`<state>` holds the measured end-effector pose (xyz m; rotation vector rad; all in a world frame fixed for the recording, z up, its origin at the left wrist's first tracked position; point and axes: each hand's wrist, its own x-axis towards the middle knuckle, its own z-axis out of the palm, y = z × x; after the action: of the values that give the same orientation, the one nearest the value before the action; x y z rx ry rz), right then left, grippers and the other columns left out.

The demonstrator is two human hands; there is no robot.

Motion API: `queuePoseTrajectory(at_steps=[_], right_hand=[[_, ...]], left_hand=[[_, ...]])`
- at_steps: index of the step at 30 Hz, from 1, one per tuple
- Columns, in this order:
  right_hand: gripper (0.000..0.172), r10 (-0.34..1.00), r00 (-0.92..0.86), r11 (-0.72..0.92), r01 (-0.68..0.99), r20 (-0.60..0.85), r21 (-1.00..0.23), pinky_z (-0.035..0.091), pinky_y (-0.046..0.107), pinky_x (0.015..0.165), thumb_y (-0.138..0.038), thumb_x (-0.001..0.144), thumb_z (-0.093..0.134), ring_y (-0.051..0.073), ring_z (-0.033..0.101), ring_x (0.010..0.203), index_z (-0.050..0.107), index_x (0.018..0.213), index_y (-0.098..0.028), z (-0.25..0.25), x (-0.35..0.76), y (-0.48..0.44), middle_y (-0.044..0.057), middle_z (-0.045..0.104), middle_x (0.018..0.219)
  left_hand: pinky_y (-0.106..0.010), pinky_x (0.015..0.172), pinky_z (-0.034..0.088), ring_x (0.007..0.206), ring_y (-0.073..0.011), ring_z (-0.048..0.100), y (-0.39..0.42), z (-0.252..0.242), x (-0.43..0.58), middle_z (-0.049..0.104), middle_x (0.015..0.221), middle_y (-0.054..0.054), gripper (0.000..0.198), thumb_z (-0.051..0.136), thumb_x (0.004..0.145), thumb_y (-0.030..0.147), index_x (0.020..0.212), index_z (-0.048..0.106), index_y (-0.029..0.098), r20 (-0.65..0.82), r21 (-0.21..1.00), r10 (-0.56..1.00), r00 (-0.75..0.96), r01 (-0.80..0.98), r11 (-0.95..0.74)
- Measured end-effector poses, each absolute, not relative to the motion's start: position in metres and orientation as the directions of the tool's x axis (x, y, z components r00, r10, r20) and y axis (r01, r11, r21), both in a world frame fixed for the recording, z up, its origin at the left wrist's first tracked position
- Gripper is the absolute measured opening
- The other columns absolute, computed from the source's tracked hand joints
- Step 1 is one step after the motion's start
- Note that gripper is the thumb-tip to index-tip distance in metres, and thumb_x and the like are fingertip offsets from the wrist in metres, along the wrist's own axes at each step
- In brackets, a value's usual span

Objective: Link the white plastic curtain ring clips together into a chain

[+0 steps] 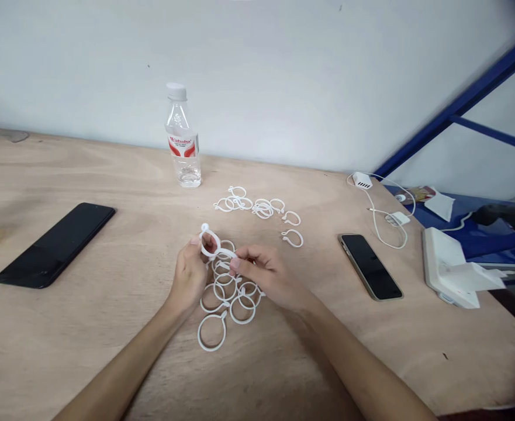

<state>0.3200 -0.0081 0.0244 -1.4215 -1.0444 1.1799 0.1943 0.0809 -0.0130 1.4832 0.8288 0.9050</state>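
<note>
My left hand [189,275] pinches a white plastic curtain ring [216,238] with a small eyelet at its top, held up above the table. Between the thumb and fingers of my right hand [268,272] is a second white ring [228,253], partly covered by the fingertips. The two rings meet; whether they are linked I cannot tell. Below both hands lies a loose, overlapping pile of similar curtain rings [242,322], some hidden by my hands. A smaller scattered group of rings [263,209] rests farther back.
A water bottle [182,146] stands behind the rings. A large black phone [58,245] lies left, a smaller phone [373,268] right. White chargers [362,180] with cables and a power strip [441,263] line the right edge, beside a blue metal frame [463,108].
</note>
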Motion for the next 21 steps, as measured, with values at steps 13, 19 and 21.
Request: queuePoseTrajectory(at_steps=[13, 19, 21], right_hand=[[0.023, 0.93, 0.342, 0.083, -0.555, -0.136, -0.827, 0.043, 0.02, 0.055, -0.037, 0.075, 0.073, 0.009, 0.052, 0.057, 0.065, 0.068, -0.017, 0.028, 0.329, -0.003, -0.001, 0.059, 0.061], [0.022, 0.912, 0.366, 0.067, -0.579, -0.186, -0.812, 0.046, 0.021, 0.056, -0.038, 0.073, 0.074, 0.009, 0.055, 0.057, 0.063, 0.071, -0.019, 0.024, 0.32, -0.001, -0.002, 0.061, 0.068], [0.026, 0.913, 0.339, 0.004, -0.562, -0.227, -0.827, 0.045, 0.022, 0.053, -0.041, 0.071, 0.075, 0.009, 0.055, 0.055, 0.063, 0.072, -0.018, 0.021, 0.316, -0.001, -0.002, 0.061, 0.068]], left_hand=[[-0.033, 0.074, 0.043, 0.079, -0.0192, 0.054, 0.082, -0.013, 0.189, 0.058, 0.083, -0.003, 0.022, 0.052, 0.084, 0.036, 0.093, 0.058, 0.016, 0.329, 0.865, 0.798, 0.505, 0.178, -0.469], [-0.04, 0.088, 0.041, 0.098, -0.0232, 0.053, 0.075, -0.012, 0.186, 0.058, 0.106, -0.009, 0.033, 0.052, 0.089, 0.035, 0.117, 0.053, 0.018, 0.518, 0.682, 0.644, 0.563, 0.181, -0.708], [-0.038, 0.09, 0.041, 0.104, -0.022, 0.053, 0.075, -0.012, 0.187, 0.058, 0.11, -0.008, 0.027, 0.045, 0.094, 0.033, 0.116, 0.055, 0.019, 0.543, 0.695, 0.609, 0.578, 0.097, -0.712]])
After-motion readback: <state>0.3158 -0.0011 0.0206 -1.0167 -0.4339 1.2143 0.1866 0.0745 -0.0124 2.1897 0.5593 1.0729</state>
